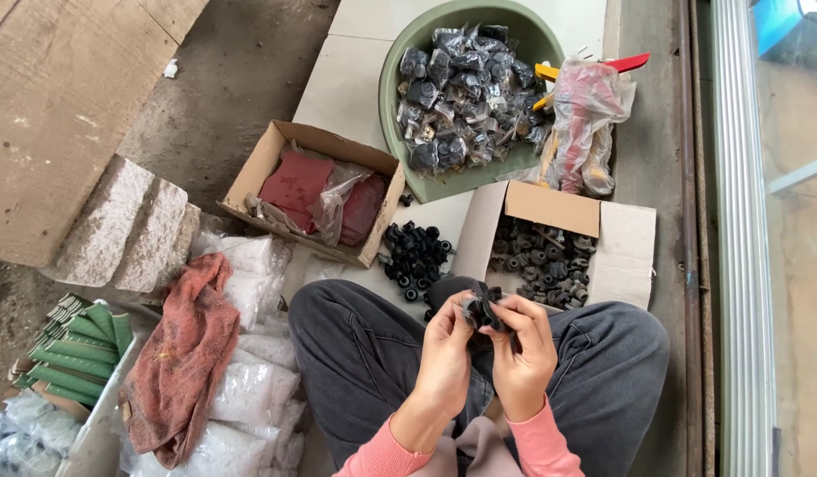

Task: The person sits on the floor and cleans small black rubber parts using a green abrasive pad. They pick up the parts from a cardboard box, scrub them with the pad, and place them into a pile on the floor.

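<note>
At the far left a box (77,340) holds green rolls, and next to it a red rag (180,353) lies over clear bags (249,389) of small white bits. Above these, an open carton (311,190) holds dark red sheets in loose plastic. On the floor (355,79) between that carton and the person's knees sits a small heap of loose black parts (415,256), not yet bagged as far as I can see. The left hand (444,353) and right hand (521,349) meet over the lap, fingers pinching one black part (483,309) between them; whether a bag wraps it I cannot tell. Behind, a green basin (408,53) is piled high with bagged black parts, which looks like the finished lot. To the right, a second carton (625,238) still holds many loose dark parts, so plenty seems left to do. Beside the basin lies a plastic bag (585,115) with reddish contents and yellow and red tool handles
</note>
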